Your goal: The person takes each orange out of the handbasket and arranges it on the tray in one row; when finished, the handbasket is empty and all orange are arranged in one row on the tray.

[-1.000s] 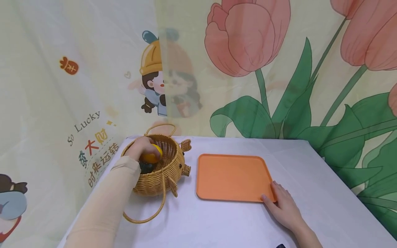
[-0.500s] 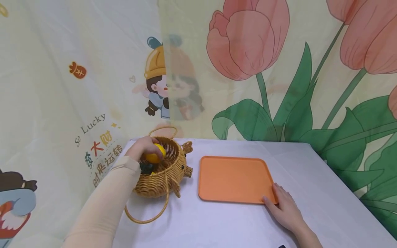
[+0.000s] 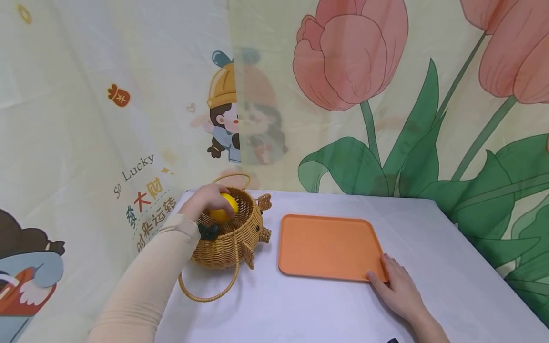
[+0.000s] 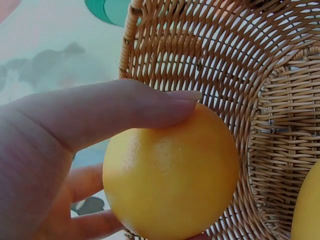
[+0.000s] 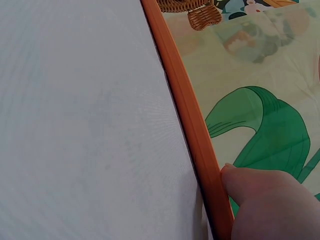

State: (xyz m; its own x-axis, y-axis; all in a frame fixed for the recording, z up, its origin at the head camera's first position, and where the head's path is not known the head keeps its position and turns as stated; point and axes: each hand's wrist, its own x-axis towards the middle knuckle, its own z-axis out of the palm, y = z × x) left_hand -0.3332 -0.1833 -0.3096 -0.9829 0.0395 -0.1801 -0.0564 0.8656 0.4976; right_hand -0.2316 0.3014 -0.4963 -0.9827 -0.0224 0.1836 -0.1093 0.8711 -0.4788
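My left hand (image 3: 211,197) grips a round yellow fruit (image 3: 224,208) over the opening of the wicker pig basket (image 3: 223,250) at the left of the table. In the left wrist view the thumb lies across the top of the fruit (image 4: 172,175), and some fingers show behind it. Part of a second yellow fruit (image 4: 307,212) shows inside the basket, and a dark thing (image 3: 208,232) sits near its front rim. At the right front corner of the orange tray (image 3: 330,248), my right hand (image 3: 396,287) holds the edge, thumb on the front rim and fingers along the right side.
The basket's near handle (image 3: 208,299) hangs down onto the white tablecloth (image 3: 291,309); its far handle (image 3: 231,176) stands up at the back. Printed curtains (image 3: 266,85) rise right behind the table. A small black thing (image 3: 392,340) shows at the bottom edge.
My left hand has lifted the yellow fruit a little higher and further right within the basket's opening. The right hand stays at the tray's corner; the whole head view has shifted slightly.
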